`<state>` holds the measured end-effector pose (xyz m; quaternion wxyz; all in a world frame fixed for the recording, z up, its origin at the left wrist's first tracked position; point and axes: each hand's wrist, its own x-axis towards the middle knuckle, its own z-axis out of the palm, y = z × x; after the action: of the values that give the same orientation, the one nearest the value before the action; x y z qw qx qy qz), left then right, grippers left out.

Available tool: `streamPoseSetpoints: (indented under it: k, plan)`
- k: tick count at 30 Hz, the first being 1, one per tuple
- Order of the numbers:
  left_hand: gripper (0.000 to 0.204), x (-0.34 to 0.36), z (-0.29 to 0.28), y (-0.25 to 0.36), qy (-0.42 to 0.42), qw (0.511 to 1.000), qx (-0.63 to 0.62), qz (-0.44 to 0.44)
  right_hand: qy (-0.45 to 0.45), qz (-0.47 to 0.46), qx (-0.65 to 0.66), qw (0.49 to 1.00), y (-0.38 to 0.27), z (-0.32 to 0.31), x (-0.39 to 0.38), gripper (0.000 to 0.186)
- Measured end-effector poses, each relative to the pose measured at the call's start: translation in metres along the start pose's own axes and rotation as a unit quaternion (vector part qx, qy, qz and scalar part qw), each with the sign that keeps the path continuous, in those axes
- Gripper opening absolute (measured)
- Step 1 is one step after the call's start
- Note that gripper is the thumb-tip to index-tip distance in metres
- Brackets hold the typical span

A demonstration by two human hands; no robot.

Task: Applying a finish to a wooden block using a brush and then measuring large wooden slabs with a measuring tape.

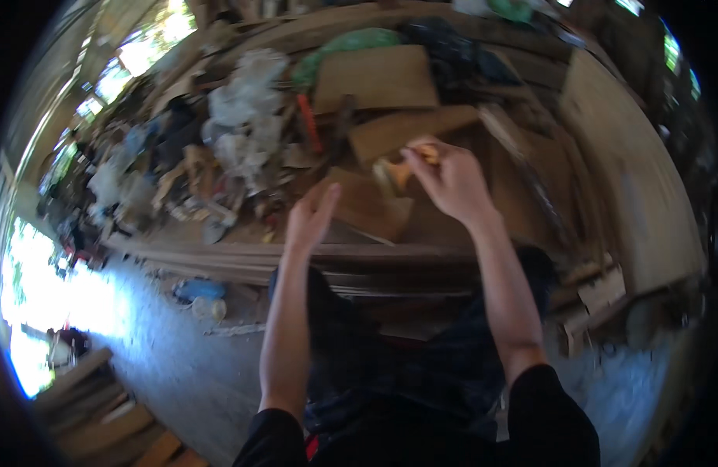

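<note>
Black sleeve (549, 416), right hand (458, 180) curled round orange object (403, 172)

Behind the rectangular board (374, 78), a green bag (351, 40). Left of that board, whitish plastic (246, 93); well right, a pale panel (631, 171).

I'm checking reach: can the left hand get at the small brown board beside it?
Probably yes: the left hand looks empty, close to the small brown board, nothing visible between them.

On the table (441, 249), plastic bags (246, 93) lie left, a small board (367, 206) near the middle of the front edge, a sheet (374, 78) behind it. A large panel (639, 171) is at right; planks (114, 436) lie front-left.
</note>
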<state>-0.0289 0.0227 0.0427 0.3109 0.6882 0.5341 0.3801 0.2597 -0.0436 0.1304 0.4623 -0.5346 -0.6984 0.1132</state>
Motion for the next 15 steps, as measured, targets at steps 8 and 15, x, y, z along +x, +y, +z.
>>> streamPoseSetpoints:
  k: [8, 15]
  plan:
    - [0.059, -0.015, 0.022, 0.008, 0.054, 0.982, 0.183, 0.004, -0.169, 0.048, 0.118, 0.977, 0.009, -0.019, -0.002, 0.031]
    - [0.052, -0.029, 0.03, 0.004, 0.068, 0.971, 0.223, 0.057, -0.027, 0.012, 0.0, 1.0, 0.024, -0.007, 0.001, 0.044]
